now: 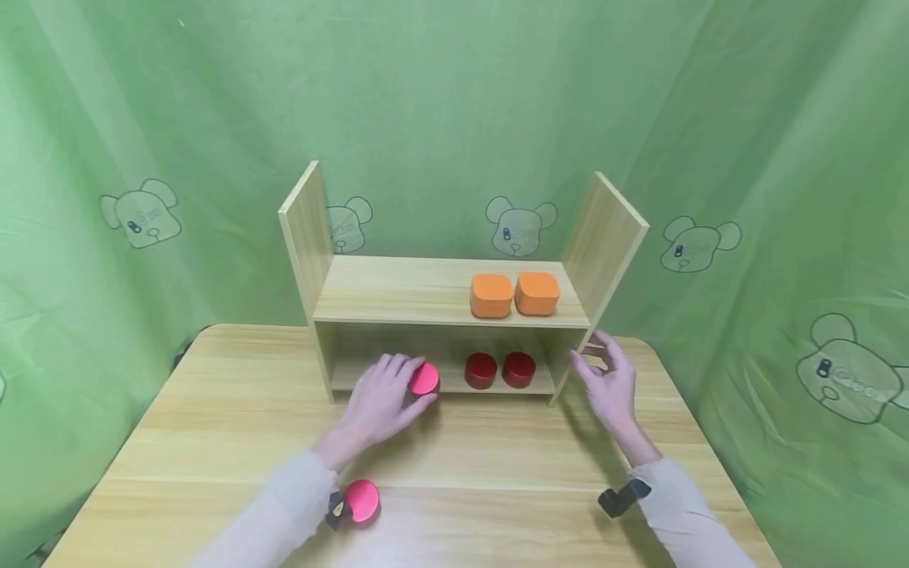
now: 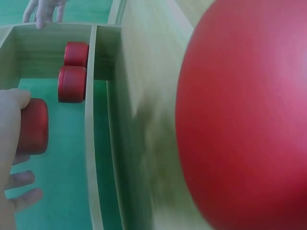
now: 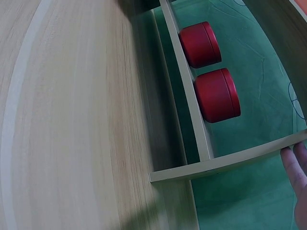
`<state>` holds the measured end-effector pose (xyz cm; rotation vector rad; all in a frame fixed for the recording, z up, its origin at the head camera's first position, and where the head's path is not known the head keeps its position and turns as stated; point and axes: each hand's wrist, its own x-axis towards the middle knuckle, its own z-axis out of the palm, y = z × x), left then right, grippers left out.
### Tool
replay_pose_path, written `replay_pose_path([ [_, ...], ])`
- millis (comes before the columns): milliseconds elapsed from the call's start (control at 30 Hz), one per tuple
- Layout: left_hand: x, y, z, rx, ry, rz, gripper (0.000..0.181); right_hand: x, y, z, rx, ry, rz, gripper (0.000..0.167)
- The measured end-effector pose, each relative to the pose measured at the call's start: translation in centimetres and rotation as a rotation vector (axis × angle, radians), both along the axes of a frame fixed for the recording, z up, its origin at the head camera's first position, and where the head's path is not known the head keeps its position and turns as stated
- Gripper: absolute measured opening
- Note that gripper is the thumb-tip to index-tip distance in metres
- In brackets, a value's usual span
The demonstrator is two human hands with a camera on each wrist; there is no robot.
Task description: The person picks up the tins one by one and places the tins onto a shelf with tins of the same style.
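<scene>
My left hand (image 1: 379,398) grips a round red tin (image 1: 424,379) between thumb and fingers, at the front of the wooden shelf's (image 1: 398,313) lower level. In the left wrist view the held tin (image 2: 33,127) is off to the left, above the level of the lower board. Two more red tins (image 1: 480,371) (image 1: 519,369) stand side by side at the right of that lower board. My right hand (image 1: 612,383) is at the shelf's right side panel (image 1: 604,252); its fingertips (image 3: 290,160) touch the panel's outer face in the right wrist view.
Two orange boxes (image 1: 491,296) (image 1: 537,293) sit on the upper board's right half. Another red tin (image 1: 363,502) stands on the wooden table (image 1: 497,521) beside my left wrist, looming large in the left wrist view. A green curtain (image 1: 440,102) hangs behind.
</scene>
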<state>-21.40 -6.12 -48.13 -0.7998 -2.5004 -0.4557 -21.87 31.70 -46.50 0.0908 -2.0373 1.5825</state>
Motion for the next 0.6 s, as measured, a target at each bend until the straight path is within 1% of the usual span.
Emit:
replay_pose_path([
  [133, -0.3, 0.7, -0.3, 0.000, -0.002, 0.030, 0.065, 0.0, -0.1, 0.0, 0.004, -0.003, -0.003, 0.052],
  [333, -0.7, 2.0, -0.8, 0.001, -0.023, 0.086, 0.061, 0.0, 0.0, -0.1, 0.006, -0.005, -0.013, 0.052],
  [433, -0.9, 2.6, -1.0, -0.008, -0.025, 0.104, 0.059, -0.1, 0.1, -0.2, 0.010, -0.001, -0.016, 0.052],
  [600, -1.2, 3.2, -1.5, -0.024, -0.016, 0.117, 0.058, -0.2, 0.1, -0.3, 0.013, 0.012, -0.011, 0.051],
])
